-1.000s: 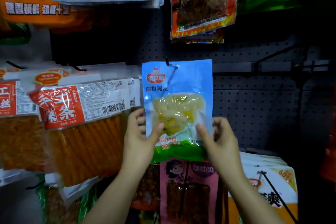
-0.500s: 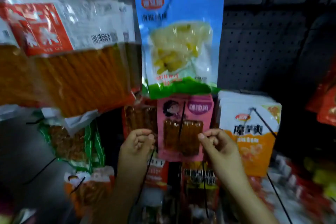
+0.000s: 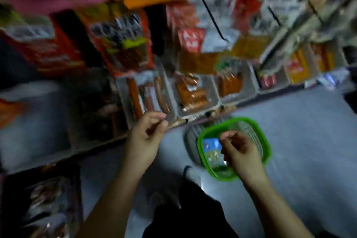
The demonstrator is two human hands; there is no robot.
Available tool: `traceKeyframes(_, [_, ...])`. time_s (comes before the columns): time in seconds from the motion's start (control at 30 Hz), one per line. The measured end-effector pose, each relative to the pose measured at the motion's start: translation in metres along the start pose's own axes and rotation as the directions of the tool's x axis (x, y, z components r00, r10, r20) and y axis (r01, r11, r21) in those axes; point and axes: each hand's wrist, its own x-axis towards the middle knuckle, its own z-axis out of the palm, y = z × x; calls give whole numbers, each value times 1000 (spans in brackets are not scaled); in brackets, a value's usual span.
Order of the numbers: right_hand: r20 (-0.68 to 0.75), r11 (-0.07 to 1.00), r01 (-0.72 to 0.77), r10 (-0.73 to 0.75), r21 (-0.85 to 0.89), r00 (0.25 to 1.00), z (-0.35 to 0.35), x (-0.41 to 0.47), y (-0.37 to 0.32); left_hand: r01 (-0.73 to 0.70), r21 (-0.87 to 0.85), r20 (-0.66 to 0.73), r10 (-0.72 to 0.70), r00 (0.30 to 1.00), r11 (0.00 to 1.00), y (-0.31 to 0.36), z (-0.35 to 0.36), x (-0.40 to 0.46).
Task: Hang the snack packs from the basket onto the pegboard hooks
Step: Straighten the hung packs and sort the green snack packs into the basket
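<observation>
A snack pack (image 3: 212,149) with a blue top and a clear window lay inside the green-rimmed basket (image 3: 253,127), toward its left side; motion blur hid any finer print. The basket stood on the grey floor (image 3: 301,141), just in front of the lowest shelf's front edge. The right hand (image 3: 239,150) hovered over the basket with fingers loosely curled, thumb and forefinger close together; whether it touched the pack could not be told. The left hand (image 3: 146,135) was raised near the shelf's front edge, fingers loosely curled, gripping nothing visible. On the lowest shelf, clear trays (image 3: 195,92) held orange sausage-like packs. Above them, blurred red, orange and pink packs (image 3: 123,44) hung on black hooks (image 3: 212,19). A dark shoe (image 3: 190,175) showed beside the basket's near-left corner.
</observation>
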Motion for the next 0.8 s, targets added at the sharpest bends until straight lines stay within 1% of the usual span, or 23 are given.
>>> traceKeyframes(0.1, [-88, 994, -108, 106, -23, 990, -35, 3, 52, 88, -3, 109, -87, 990, 996, -36, 60, -8])
traceKeyframes(0.17, [-118, 984, -178, 176, -6, 977, -56, 16, 90, 135, 9, 169, -134, 976, 991, -64, 103, -9])
traceKeyframes(0.23, [-95, 966, -256, 257, 18, 962, -70, 37, 134, 180, 11, 205, -178, 962, 984, -100, 146, -6])
traceKeyframes(0.3, [-53, 940, -342, 341, -10, 939, -80, 64, 187, 231, 42, 221, -235, 946, 972, -144, 191, -2])
traceKeyframes(0.37, [-25, 909, -410, 409, -76, 912, -90, 97, 245, 290, 76, 226, -300, 927, 954, -193, 239, 2])
traceKeyframes(0.43, [10, 865, -472, 481, -172, 877, -100, 131, 306, 369, 91, 252, -380, 890, 925, -245, 286, 7])
traceKeyframes(0.47, [27, 839, -494, 513, -229, 858, -105, 148, 337, 387, 107, 267, -401, 876, 916, -271, 310, 10])
traceKeyframes(0.53, [43, 799, -498, 542, -336, 840, -115, 182, 397, 372, 170, 307, -408, 860, 912, -322, 356, 19])
traceKeyframes(0.6, [69, 776, -442, 524, -451, 849, -119, 217, 453, 356, 224, 347, -415, 841, 907, -374, 398, 34])
traceKeyframes(0.67, [111, 749, -383, 515, -540, 850, -117, 251, 496, 330, 344, 368, -449, 814, 879, -424, 432, 54])
traceKeyframes(0.73, [164, 719, -295, 493, -629, 854, -116, 287, 533, 241, 501, 405, -471, 784, 831, -466, 460, 80])
traceKeyframes(0.8, [164, 658, -229, 479, -717, 863, -117, 320, 563, 62, 678, 438, -471, 766, 733, -496, 481, 107])
